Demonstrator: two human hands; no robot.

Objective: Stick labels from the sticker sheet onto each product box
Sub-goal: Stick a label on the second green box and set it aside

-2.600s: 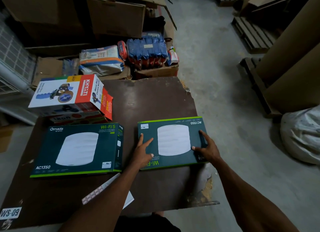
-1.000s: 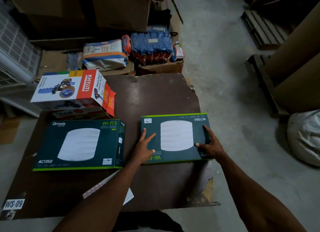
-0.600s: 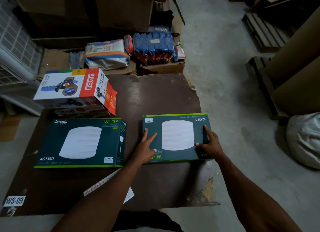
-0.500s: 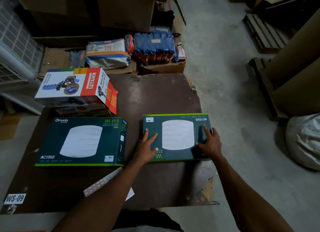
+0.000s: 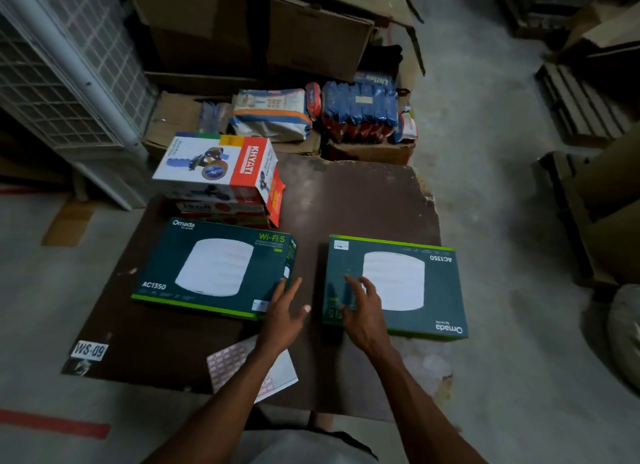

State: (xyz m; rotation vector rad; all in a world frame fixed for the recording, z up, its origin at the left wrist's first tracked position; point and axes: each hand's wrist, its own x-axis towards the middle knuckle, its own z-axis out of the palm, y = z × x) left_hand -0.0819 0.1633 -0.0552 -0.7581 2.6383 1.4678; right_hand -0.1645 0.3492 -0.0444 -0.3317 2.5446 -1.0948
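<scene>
1. The left product box (image 5: pixel 214 268) is seen flat on the table (image 5: pixel 360 200).
2. The sticker sheet (image 5: pixel 242 366) is partly hidden under the left hand (image 5: pixel 282 320), fingers spread, holding nothing.
3. The right hand (image 5: pixel 363 316), blurred and loosely spread, covers the right product box (image 5: pixel 415 283) near its corner; contact cannot be told.

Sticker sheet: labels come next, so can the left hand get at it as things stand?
Probably yes: the sticker sheet lies uncovered under the left hand's wrist, and that hand is open, holding nothing.
</scene>
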